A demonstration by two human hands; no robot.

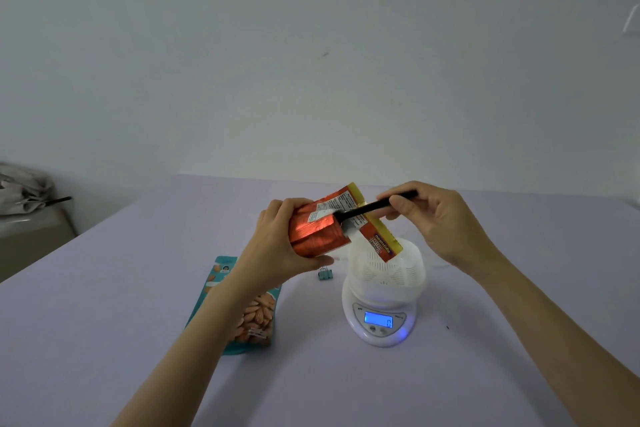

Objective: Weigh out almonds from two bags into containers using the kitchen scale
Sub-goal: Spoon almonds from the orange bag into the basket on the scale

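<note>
My left hand (277, 239) grips a red foil almond bag (322, 229), tilted with its yellow-edged mouth toward the right, above a white perforated container (388, 270). The container sits on a white kitchen scale (379, 322) whose blue display is lit. My right hand (433, 218) pinches the black handle of a spoon (374, 206); its bowl end reaches into the bag's mouth. A teal almond bag (242, 308) lies flat on the table, partly under my left forearm.
A small teal binder clip (325, 274) lies on the lilac table (104, 340) left of the scale. A low cabinet with crumpled grey material (24, 194) stands at the far left. A plain wall rises behind the table.
</note>
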